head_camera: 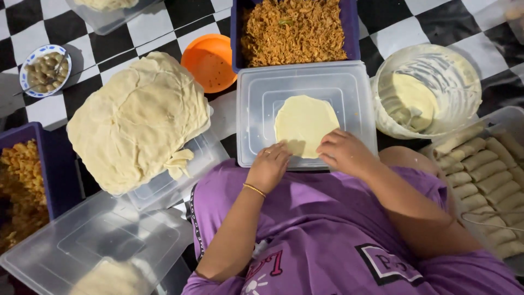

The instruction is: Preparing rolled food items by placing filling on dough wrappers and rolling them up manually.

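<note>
- A round, pale wrapper (305, 124) lies flat on an upturned clear plastic lid (256, 98), straight in front of the person.
- The left hand (268, 165) rests its fingertips on the wrapper's near left edge; the grip is loose, fingers spread a little, pinching nothing.
- The right hand (344, 153) lies on the near right edge, fingers bent down onto the sheet, also closed on nothing.
- The wrapper looks thin, soft and light, likely to tear or stick. By my judgement it is best taken at the near rim with flat fingertips, not pulled from the middle.
- Beyond the lid stands a blue tub of shredded filling (293, 31); an orange bowl (210, 61) sits beside it.
- To the left a stack of wrappers (136, 120) rests on a clear box.
- To the right are a batter bucket (431, 90) and a tray of finished rolls (486, 175).
</note>
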